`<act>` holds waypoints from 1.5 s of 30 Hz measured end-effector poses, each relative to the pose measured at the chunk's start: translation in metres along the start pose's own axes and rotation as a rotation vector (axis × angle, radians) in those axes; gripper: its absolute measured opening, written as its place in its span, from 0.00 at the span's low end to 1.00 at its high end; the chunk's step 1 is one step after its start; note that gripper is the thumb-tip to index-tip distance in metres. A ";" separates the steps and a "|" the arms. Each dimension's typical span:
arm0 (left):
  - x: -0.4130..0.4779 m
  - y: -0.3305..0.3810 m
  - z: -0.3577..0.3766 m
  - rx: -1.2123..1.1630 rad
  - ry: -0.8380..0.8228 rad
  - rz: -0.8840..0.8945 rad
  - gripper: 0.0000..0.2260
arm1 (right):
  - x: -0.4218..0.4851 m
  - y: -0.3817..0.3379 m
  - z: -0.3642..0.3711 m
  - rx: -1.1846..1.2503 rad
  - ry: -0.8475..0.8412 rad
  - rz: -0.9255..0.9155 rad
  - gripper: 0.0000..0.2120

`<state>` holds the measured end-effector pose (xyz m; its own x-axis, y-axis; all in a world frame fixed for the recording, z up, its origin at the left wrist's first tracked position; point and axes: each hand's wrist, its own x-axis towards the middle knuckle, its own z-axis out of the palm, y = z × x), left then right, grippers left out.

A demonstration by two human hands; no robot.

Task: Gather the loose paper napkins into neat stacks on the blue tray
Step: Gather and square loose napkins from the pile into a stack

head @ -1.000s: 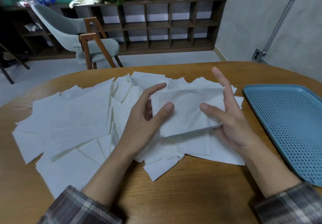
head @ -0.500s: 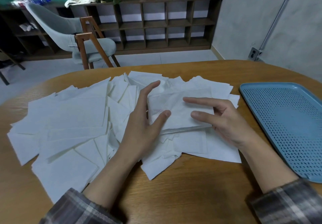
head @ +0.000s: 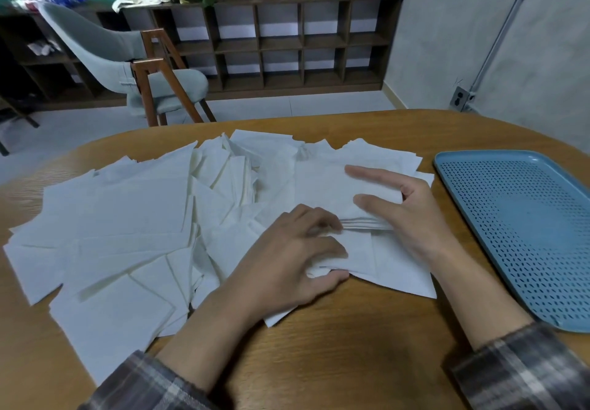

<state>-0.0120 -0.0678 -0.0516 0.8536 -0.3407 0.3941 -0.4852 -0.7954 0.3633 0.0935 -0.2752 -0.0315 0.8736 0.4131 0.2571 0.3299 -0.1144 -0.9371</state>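
Loose white paper napkins (head: 127,227) lie spread in an overlapping heap across the wooden table. A small stack of napkins (head: 322,195) sits on the heap's right part. My right hand (head: 405,215) holds that stack at its right edge, fingers laid over the top and thumb at the layered front edge. My left hand (head: 297,256) is lower and nearer, fingers curled, pinching the corner of a loose napkin (head: 354,255) below the stack. The blue perforated tray (head: 523,227) lies to the right with nothing on it.
The round wooden table (head: 351,346) has bare wood in front of the heap. Behind it stand a grey chair with wooden legs (head: 137,68) and a low dark shelf unit (head: 287,42) with potted plants on top. A grey wall is at the right.
The stack was held up between both hands and now lies on the heap. My left hand left it and dropped toward me onto a loose napkin. My right hand stays on the stack.
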 end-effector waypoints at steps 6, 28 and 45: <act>0.000 0.001 -0.006 -0.208 -0.039 -0.129 0.08 | 0.000 -0.001 0.000 -0.040 0.000 0.019 0.18; 0.003 0.006 -0.030 -0.677 0.205 -0.365 0.02 | -0.001 -0.003 0.002 -0.027 0.028 0.047 0.19; 0.008 0.024 -0.025 -0.810 0.311 -0.498 0.23 | -0.003 -0.010 0.013 0.038 0.086 -0.020 0.06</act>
<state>-0.0215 -0.0769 -0.0188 0.9633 0.1771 0.2016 -0.1674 -0.1908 0.9673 0.0830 -0.2636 -0.0258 0.8951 0.3354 0.2938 0.3352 -0.0717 -0.9394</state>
